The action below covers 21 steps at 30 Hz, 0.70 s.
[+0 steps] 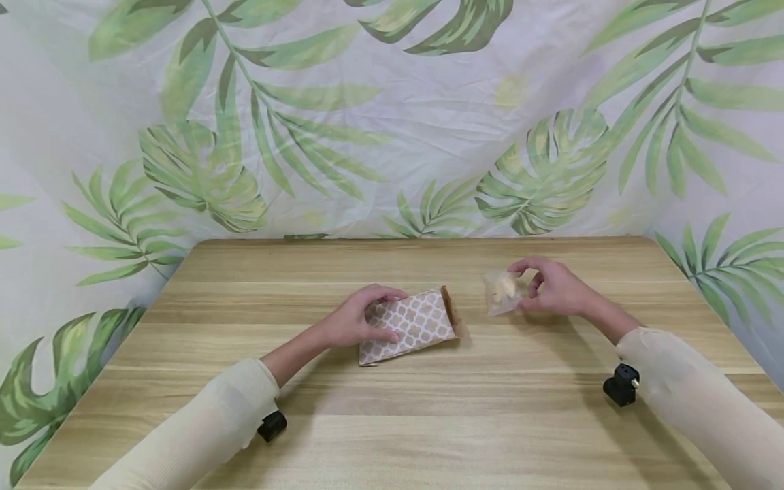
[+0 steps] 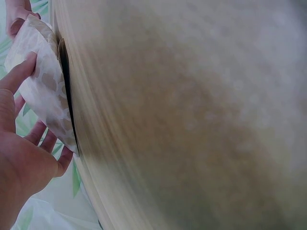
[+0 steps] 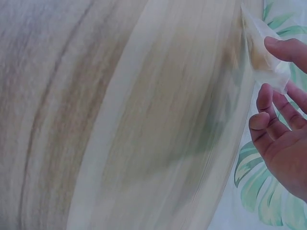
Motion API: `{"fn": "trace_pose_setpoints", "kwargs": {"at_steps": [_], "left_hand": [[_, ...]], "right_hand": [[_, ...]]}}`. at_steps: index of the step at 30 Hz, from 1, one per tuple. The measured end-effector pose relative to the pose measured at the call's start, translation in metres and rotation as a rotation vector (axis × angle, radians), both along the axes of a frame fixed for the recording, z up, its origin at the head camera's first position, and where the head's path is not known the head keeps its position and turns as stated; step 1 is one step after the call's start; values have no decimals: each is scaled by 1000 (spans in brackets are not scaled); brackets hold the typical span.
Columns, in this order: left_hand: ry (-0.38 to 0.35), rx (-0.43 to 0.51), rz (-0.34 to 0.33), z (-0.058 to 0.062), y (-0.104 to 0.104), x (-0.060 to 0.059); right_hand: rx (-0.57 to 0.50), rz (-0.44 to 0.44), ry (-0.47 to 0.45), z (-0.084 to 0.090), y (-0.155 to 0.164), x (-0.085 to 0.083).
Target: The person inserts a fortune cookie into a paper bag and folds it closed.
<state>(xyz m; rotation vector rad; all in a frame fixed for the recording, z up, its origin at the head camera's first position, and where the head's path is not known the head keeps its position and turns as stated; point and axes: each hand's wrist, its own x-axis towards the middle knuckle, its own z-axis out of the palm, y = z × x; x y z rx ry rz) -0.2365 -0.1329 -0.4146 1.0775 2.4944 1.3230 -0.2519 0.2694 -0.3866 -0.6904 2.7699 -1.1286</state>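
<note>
From the head camera, we are watching the left hand (image 1: 355, 320) gripping a patterned paper bag (image 1: 413, 325) lying on the wooden table (image 1: 429, 422), its mouth facing the clear wrapped snack (image 1: 502, 292) the right hand (image 1: 554, 286) is pinching just beside it. At the left wrist, fingers (image 2: 19, 72) are curling round the bag (image 2: 45, 91); at the right, fingertips (image 3: 283, 48) are nipping the wrapper (image 3: 261, 52), so we are judging the loading step in hand, calling next for lining the snack up with the opening; we are reading no brand or writing anywhere

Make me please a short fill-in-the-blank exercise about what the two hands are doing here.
1. The left hand holds a patterned paper ____ lying on the table.
2. The right hand pinches a small clear ____ with something pale inside.
3. The bag's open mouth faces the ____ hand.

Missing words: bag; packet; right
</note>
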Motion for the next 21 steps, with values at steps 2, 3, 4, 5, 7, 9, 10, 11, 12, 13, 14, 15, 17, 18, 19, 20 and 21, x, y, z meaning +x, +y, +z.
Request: {"fn": "trace_pose_setpoints", "kwargs": {"at_steps": [2, 3, 4, 5, 7, 9, 10, 11, 12, 13, 14, 15, 17, 18, 19, 20, 21], "left_hand": [[-3, 0, 2, 0, 0, 0], [-4, 0, 2, 0, 0, 0], [-5, 0, 3, 0, 0, 0], [-6, -1, 4, 0, 0, 0], [-9, -1, 3, 1, 0, 0], [-11, -2, 3, 1, 0, 0], [-12, -3, 4, 1, 0, 0], [-14, -3, 4, 1, 0, 0], [-17, -3, 5, 1, 0, 0], [-20, -3, 6, 1, 0, 0], [-21, -2, 6, 1, 0, 0], [-22, -2, 7, 1, 0, 0], [-22, 0, 7, 2, 0, 1], [-21, 1, 7, 2, 0, 1], [-19, 2, 6, 2, 0, 1], [-17, 3, 5, 2, 0, 1], [-15, 2, 5, 2, 0, 1]], "right_hand": [[-5, 8, 6, 0, -1, 1], [-7, 11, 8, 1, -1, 2], [-11, 17, 11, 1, -1, 2], [-12, 19, 11, 2, -2, 3], [-11, 20, 12, 4, -2, 4], [-14, 15, 15, 5, -3, 4], [-21, 14, 15, 6, -4, 5], [-27, 12, 14, 7, -4, 5], [-37, 13, 14, 8, -5, 5], [-46, 13, 16, 9, -6, 6], [-59, 15, 14, 10, -7, 6], [-72, 20, 15, 11, -8, 7], [-95, 31, 15, 13, -11, 10], [-103, 36, 18, 14, -12, 11], [-111, 41, 20, 14, -14, 12], [-120, 49, 22, 15, -15, 12], [-124, 53, 23, 15, -16, 13]]}}
